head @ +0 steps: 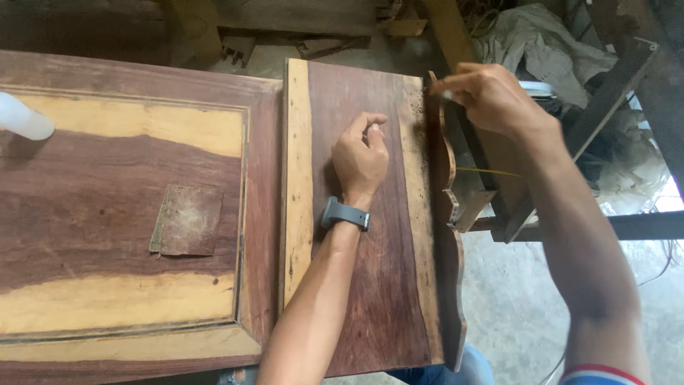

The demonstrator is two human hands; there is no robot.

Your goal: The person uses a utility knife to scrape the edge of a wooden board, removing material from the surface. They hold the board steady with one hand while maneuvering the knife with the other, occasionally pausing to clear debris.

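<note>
My left hand (pixel 361 153) rests on a dark reddish board (pixel 363 285) with pale strips along both sides. Its fingers are curled and pinch a tiny pale object I cannot make out. A grey wristband (pixel 345 213) sits on that wrist. My right hand (pixel 486 93) is at the top right edge of the board, fingers pinched on a small pale thing pressed against a scalloped wooden trim piece (pixel 447 214) that stands on edge along the board's right side.
A large framed wooden panel (pixel 107 214) lies to the left, with a worn sandpaper sheet (pixel 187 220) on it and a white bottle (pixel 25 117) at its far left. Wood scraps (pixel 313 39) lie beyond. Dark frames (pixel 605 100) and bags stand at right over concrete floor.
</note>
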